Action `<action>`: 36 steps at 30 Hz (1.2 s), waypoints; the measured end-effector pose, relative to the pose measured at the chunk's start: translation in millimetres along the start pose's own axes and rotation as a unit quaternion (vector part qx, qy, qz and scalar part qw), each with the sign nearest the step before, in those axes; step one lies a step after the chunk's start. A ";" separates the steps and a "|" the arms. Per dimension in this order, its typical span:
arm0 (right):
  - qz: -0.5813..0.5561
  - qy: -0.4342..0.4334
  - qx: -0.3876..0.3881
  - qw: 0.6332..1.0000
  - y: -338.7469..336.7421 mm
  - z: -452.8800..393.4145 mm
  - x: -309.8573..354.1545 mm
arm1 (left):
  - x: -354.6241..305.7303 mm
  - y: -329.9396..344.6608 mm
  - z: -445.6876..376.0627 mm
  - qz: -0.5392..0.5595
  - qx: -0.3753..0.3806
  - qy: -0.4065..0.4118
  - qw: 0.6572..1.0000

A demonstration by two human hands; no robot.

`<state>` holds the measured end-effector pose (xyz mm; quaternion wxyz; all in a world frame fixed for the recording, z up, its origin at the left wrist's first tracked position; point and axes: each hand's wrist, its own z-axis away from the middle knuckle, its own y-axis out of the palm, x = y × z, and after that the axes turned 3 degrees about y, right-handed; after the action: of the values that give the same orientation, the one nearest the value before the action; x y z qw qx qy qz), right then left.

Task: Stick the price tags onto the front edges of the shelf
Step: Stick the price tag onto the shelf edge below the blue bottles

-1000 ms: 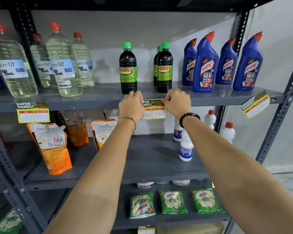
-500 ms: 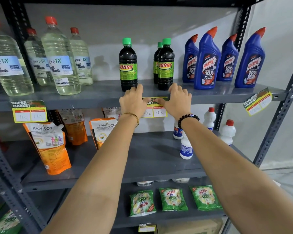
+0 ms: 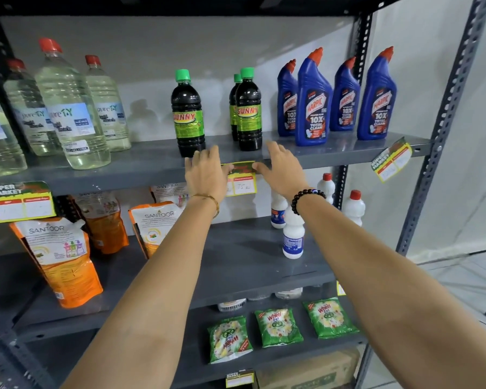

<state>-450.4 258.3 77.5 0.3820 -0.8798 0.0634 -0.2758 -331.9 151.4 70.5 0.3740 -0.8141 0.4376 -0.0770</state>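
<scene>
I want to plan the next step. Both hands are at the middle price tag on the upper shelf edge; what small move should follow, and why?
Probably draw both hands back. The left hand and right hand lie open-fingered beside the middle price tag, which sits level on the shelf edge. Then straighten the tilted right price tag.

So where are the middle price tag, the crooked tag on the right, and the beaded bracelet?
Middle price tag [image 3: 244, 186]: head view, its white price box.
Crooked tag [image 3: 392, 160]: head view, its centre.
Beaded bracelet [image 3: 306, 195]: head view, beads atop the wrist.
</scene>
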 end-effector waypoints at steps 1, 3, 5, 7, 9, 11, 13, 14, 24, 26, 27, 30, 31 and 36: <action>0.003 -0.009 -0.010 1.000 -5.3 5.8 -10.5 | -4.7 4.9 4.6 -0.005 -0.006 0.016 1.000; 0.024 -0.009 -0.024 0.999 -17.8 16.1 -36.8 | -21.5 14.2 13.9 0.007 -0.001 0.043 0.999; 0.045 0.003 -0.046 0.998 -32.8 22.9 -66.4 | -46.5 26.5 21.6 0.026 0.012 0.068 0.997; 0.071 0.020 -0.070 0.995 -49.0 27.1 -97.6 | -77.7 41.1 26.2 0.038 0.026 0.093 0.995; 0.085 0.042 -0.096 0.991 -65.8 29.7 -128.9 | -112.1 56.0 26.7 0.043 0.042 0.116 0.991; 0.092 0.058 -0.115 0.987 -83.5 29.8 -160.0 | -148.5 70.4 23.4 0.055 0.051 0.137 0.988; 0.112 0.061 -0.113 0.985 -101.5 26.1 -191.8 | -186.1 83.7 17.8 0.075 0.045 0.145 0.986; 0.123 0.057 -0.109 0.985 -110.8 22.2 -207.6 | -204.8 90.2 14.7 0.085 0.041 0.143 0.985; 0.139 0.018 -0.036 0.989 -158.9 -20.7 -296.8 | -307.8 140.2 2.1 0.092 0.039 0.060 0.993; 0.121 0.010 -0.037 0.992 -158.7 -25.3 -300.5 | -315.0 143.3 -0.4 0.090 0.042 0.053 0.994; 0.108 0.008 -0.044 0.993 -158.8 -27.5 -301.5 | -317.8 144.3 -1.5 0.096 0.039 0.044 0.994; 0.069 0.003 -0.072 0.995 -159.5 -32.6 -302.1 | -320.8 146.9 -4.1 0.107 0.021 0.019 0.994; 0.054 0.003 -0.081 0.995 -160.7 -34.4 -302.3 | -321.5 147.8 -4.7 0.107 0.015 0.015 0.994; 0.018 0.001 -0.080 0.997 -166.4 -35.1 -302.0 | -324.2 146.7 -4.8 0.083 0.001 0.016 0.996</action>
<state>-739.2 449.7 82.7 0.3149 -0.9061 0.1018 -0.2634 -626.4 349.0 40.1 0.3726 -0.7736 0.5091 -0.0591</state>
